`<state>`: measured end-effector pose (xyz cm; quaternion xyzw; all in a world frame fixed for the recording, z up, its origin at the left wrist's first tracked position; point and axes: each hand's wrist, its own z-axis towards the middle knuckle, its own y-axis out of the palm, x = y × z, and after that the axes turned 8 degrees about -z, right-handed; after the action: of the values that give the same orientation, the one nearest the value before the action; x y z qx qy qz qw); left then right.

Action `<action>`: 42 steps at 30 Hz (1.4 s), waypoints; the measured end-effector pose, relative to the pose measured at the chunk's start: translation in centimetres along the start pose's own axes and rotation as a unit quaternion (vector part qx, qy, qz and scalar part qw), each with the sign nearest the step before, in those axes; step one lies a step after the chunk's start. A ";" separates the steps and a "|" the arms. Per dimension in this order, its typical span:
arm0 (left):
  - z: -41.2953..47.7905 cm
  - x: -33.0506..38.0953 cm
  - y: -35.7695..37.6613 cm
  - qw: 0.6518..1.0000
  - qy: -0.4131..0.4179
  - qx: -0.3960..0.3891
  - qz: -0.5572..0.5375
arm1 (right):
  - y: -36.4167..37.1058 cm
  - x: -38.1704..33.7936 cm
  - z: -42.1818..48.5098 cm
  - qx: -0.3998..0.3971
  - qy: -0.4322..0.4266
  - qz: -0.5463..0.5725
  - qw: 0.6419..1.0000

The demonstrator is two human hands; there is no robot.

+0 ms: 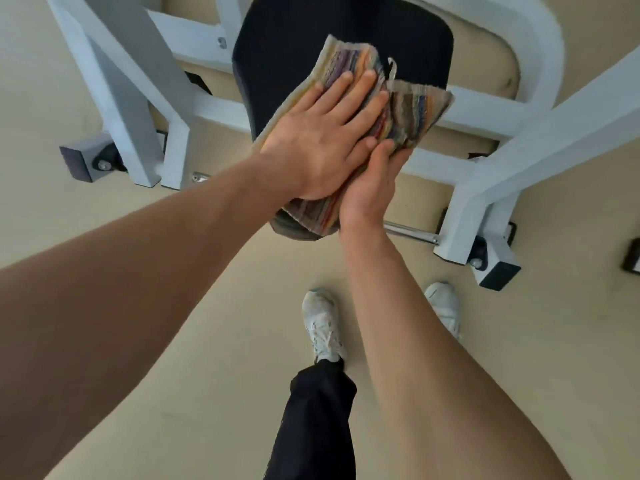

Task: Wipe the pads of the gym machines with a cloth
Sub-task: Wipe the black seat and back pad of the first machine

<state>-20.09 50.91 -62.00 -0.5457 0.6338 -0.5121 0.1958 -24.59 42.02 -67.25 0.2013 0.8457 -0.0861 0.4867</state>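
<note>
While the left hand [318,143] lies flat with straight fingers spread on top of the striped cloth [408,112], pressing it down onto the dark seat pad [284,36], the right hand [367,192] grips the cloth's near edge, thumb on top and fingers curled round the fabric. The cloth is folded, with multicoloured stripes, and it covers the near part of the pad, its lower end hanging past the pad's front edge. The pad's covering is smooth and very dark, almost black, and its far part shows bare beyond the cloth. A white frame [540,140] of square tube surrounds the pad on both sides, its legs ending in dark end caps [498,268] on the floor. A chrome bar [412,234] runs low beside the right leg. The beige floor [221,306] is plain and matte. Below stand the person's white shoes [320,323] and a black trouser leg [311,420].
</note>
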 end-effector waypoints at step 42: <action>14.6 1.6 -0.7 0.996 -0.062 0.034 -0.050 | -2.8 -8.8 15.1 -0.087 0.112 -0.226 0.964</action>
<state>-8.52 43.24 -66.76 -0.6006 0.5748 -0.5072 0.2272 -9.94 32.04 -67.52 -0.0297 0.9226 -0.0972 0.3722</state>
